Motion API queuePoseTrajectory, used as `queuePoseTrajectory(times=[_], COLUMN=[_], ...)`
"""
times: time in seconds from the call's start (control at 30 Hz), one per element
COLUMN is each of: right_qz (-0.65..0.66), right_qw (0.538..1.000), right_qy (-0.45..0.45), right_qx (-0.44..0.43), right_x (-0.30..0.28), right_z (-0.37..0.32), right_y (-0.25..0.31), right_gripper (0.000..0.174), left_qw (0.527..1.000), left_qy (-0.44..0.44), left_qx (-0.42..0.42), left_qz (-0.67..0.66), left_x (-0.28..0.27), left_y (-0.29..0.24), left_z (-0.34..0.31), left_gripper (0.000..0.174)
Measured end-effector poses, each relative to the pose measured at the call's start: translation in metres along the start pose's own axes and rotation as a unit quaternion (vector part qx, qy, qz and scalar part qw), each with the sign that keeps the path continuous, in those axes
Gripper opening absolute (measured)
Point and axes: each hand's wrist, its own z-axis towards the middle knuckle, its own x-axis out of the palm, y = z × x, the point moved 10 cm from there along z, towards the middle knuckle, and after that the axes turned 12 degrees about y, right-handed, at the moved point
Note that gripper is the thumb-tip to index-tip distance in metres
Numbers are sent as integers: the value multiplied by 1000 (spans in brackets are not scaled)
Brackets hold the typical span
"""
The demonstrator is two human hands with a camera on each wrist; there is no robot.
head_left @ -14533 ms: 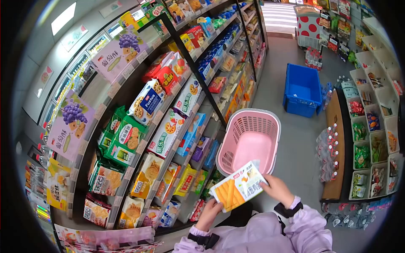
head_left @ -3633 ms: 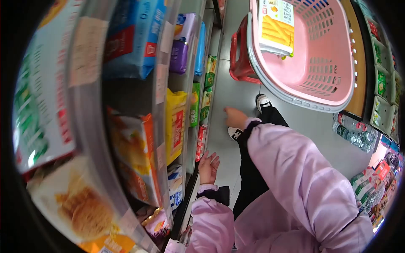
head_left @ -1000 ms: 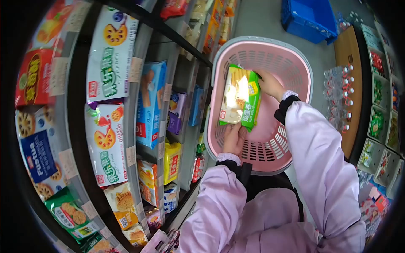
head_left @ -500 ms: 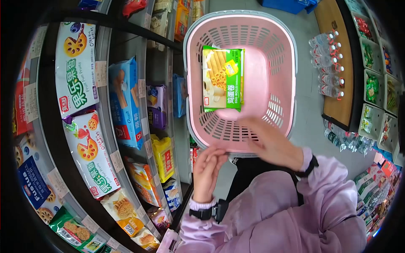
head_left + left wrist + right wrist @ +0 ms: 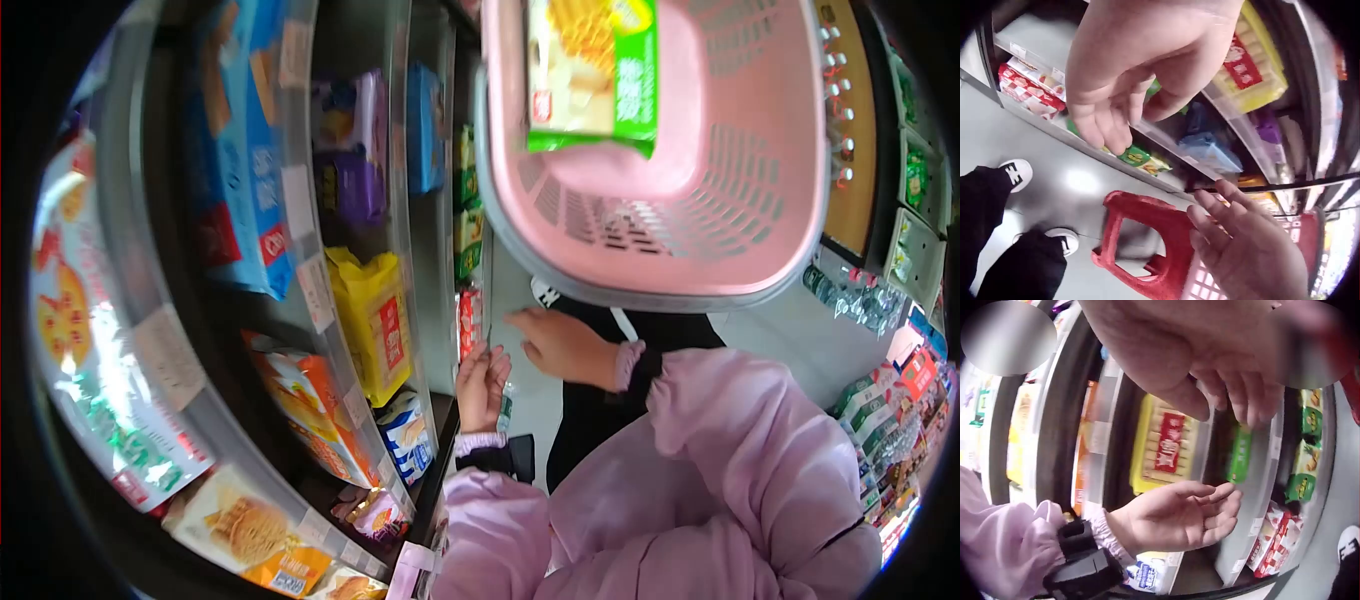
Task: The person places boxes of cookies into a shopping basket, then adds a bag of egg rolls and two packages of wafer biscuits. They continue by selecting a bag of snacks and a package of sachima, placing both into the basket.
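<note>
Hovering left hand (image 5: 483, 385), right hand (image 5: 562, 345), red packet (image 5: 469, 322) near

shelves (image 5: 318, 292): blue pks (image 5: 240, 160), purple pk (image 5: 352, 170), yellow pk (image 5: 372, 320) | low shelf (image 5: 1054, 128): red pks (image 5: 1025, 87) | floor (image 5: 1035, 147): red stool (image 5: 1147, 240)

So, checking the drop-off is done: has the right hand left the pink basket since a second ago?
Yes. The right hand is out of the pink basket, now below its rim beside the left hand.
</note>
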Motion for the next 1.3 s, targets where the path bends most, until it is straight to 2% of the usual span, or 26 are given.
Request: queuePoseTrajectory(times=[0.07,0.23,0.33,0.43,0.47,0.5,0.53,0.57,0.6,0.63,0.7,0.73,0.8,0.83,0.9,1.0,1.1,1.13,1.17,1.2,1.23,1.3], right_qz=[15,68,67,-19,-21,-25,-28,-66,-107,-143,-89,-83,-78,-75,-43,-1,-178,-183,-165,-131,-97,-59], right_qw=[999,994,990,978,980,980,981,980,978,974,982,983,979,977,986,990,957,938,947,954,960,967], right_qy=[-33,-84,-112,-189,-187,-186,-186,-177,-170,-159,-153,-160,-187,-201,-156,-137,-225,-283,-245,-239,-233,-227], right_qx=[1,-35,-48,-84,-72,-60,-49,-57,-63,-70,-60,-39,-23,-15,-25,-25,-41,-89,-129,-125,-121,-95], right_x=[16,57,63,52,50,44,43,44,47,45,38,29,25,24,19,16,19,18,11,13,14,14], right_z=[29,121,169,209,222,235,250,268,290,299,306,304,307,309,322,314,311,298,276,267,257,225], right_y=[-23,-75,-82,-77,-80,-79,-81,-76,-78,-73,-70,-64,-63,-63,-66,-63,-56,-58,-46,-51,-51,-47], right_gripper=[41,46,42,43,44,44,44,46,48,50,44,39,32,29,28,26,26,25,31,30,30,30], left_qw=[1000,996,993,975,967,957,955,918,838,819,776,872,901,905,910,914,907,892,899,905,921,948], left_qy=[-11,-87,-104,-170,-200,-221,-210,-210,-226,-230,-240,-231,-239,-237,-231,-215,-214,-220,-214,-207,-183,-153], left_qx=[-16,8,58,133,159,186,186,178,177,211,276,343,348,343,338,338,333,329,322,322,336,274], left_qz=[3,23,-6,-46,-24,-18,92,286,464,481,514,263,101,84,63,58,140,219,206,187,-77,-45], left_x=[-39,-103,-119,-150,-157,-154,-169,-175,-166,-174,-178,-195,-203,-200,-192,-184,-177,-167,-162,-152,-147,-171], left_y=[13,19,9,-11,-21,-33,-46,-56,-71,-74,-83,-78,-69,-69,-75,-82,-87,-89,-83,-78,-62,-22], left_z=[20,59,83,108,112,115,128,137,140,141,138,149,157,158,161,161,150,140,133,123,121,117], left_gripper=[26,32,38,45,53,53,49,45,43,41,39,38,38,38,37,37,37,36,36,36,35,33])
